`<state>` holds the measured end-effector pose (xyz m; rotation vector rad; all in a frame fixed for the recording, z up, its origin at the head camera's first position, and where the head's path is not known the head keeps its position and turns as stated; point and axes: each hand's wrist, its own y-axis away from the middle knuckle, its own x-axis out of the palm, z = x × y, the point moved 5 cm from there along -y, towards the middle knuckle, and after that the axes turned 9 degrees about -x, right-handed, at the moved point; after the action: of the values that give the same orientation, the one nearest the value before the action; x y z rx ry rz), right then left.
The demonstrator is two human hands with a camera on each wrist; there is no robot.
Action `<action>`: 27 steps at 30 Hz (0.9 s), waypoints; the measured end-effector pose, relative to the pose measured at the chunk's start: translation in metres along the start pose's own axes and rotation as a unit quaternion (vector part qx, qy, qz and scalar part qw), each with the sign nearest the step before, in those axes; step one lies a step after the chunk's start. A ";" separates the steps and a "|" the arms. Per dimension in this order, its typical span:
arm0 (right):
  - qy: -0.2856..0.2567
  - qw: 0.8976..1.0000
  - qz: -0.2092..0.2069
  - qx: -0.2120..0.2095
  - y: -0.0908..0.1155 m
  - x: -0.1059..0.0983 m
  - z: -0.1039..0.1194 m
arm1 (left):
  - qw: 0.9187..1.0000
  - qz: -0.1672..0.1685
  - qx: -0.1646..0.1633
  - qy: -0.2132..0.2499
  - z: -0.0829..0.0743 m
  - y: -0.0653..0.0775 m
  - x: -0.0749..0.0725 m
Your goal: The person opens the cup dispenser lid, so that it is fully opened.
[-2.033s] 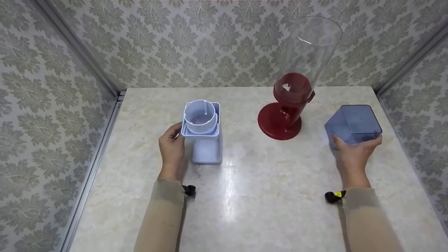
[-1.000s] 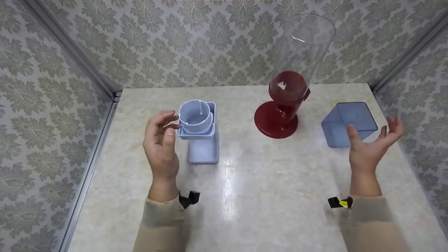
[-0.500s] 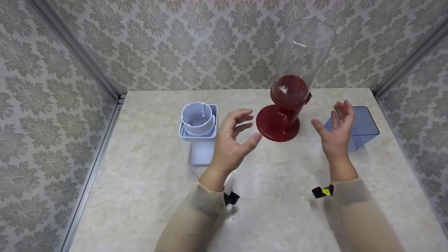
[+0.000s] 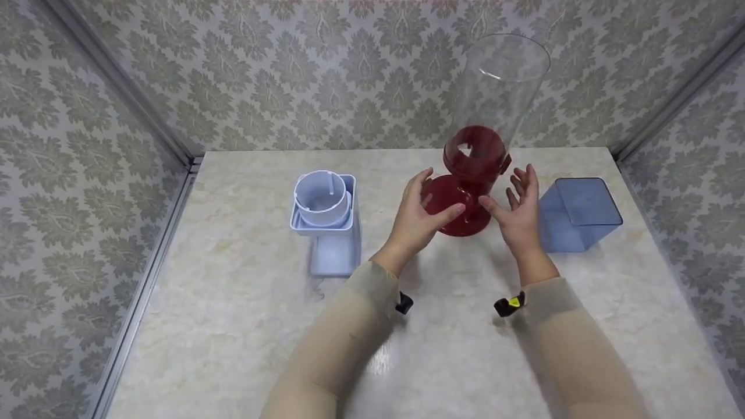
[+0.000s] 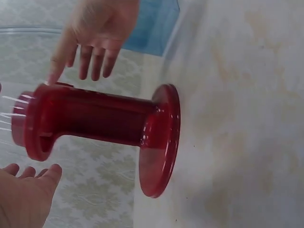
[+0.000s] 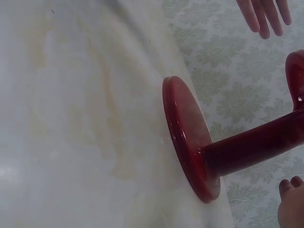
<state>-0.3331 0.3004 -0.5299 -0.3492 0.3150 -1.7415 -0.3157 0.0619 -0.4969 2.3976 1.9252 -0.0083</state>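
Note:
A red stand point(image 4: 453, 196) with a round base and a ring at its top holds a tall clear cylinder point(image 4: 505, 87). My left hand point(image 4: 414, 216) is at the stand's left side, fingers spread and slightly bent. On the other side, my right hand point(image 4: 517, 216) has its thumb and fingers apart around the post's level. Both hands hold nothing; in the left wrist view a gap shows between the left fingertips and the red ring point(image 5: 40, 126), while the right thumb point(image 5: 56, 66) comes close to the ring's edge. Contact there cannot be told.
A pale blue square-topped holder point(image 4: 326, 230) with a round cup point(image 4: 322, 195) set in it stands at the left. Right of the stand is a translucent blue square container point(image 4: 582, 212). Patterned walls point(image 4: 349, 75) close off the table's back and sides.
The left hand let go of the pale blue holder and the right hand released the blue container. Both have moved inward to either side of the red stand.

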 end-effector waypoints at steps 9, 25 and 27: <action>0.033 0.999 0.035 0.018 -0.018 0.015 -0.009 | 0.995 0.002 -0.013 -0.097 -0.002 -0.038 0.010; 0.077 0.997 0.021 -0.004 -0.030 0.023 -0.004 | 0.986 0.000 0.007 -0.167 -0.030 -0.069 0.007; 0.072 0.997 0.019 -0.004 -0.029 0.024 -0.005 | 0.986 0.000 0.007 -0.167 -0.029 -0.069 0.006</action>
<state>-0.3654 0.2826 -0.5213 -0.2219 0.4314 -1.7316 -0.3824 0.0846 -0.4721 2.2286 1.7742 -0.3982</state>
